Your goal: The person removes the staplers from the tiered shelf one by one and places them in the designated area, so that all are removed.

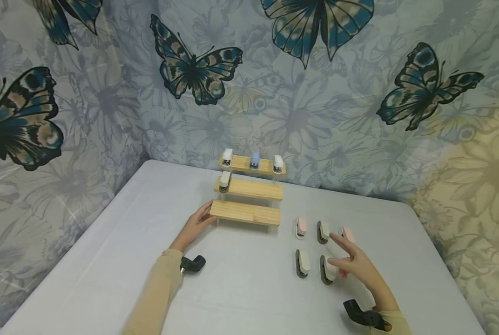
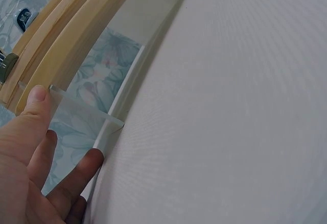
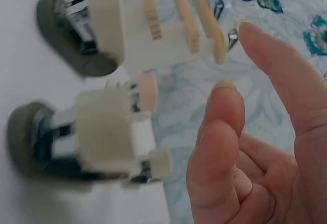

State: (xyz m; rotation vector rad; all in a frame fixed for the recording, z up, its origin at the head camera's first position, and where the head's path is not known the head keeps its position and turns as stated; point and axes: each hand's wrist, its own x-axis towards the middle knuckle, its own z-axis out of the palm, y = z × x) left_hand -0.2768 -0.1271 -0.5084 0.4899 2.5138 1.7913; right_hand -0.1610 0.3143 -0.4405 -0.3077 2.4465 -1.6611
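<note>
Left hand [image 1: 195, 225] rests against left end of lowest wooden shelf [image 1: 245, 213], fingers loosely extended; how firmly, can't tell. Right hand [image 1: 356, 265] hovers over the table staplers, thumb and index apart, nothing visibly held. Nearest piece, a cream stapler [image 1: 327, 270] on a dark base, lies on the white table beside another cream stapler [image 1: 303, 264]. Probably light, rigid, sturdy; smooth cover may slip, and the top could pivot. Best pinched across both sides mid-body, base included.
</note>
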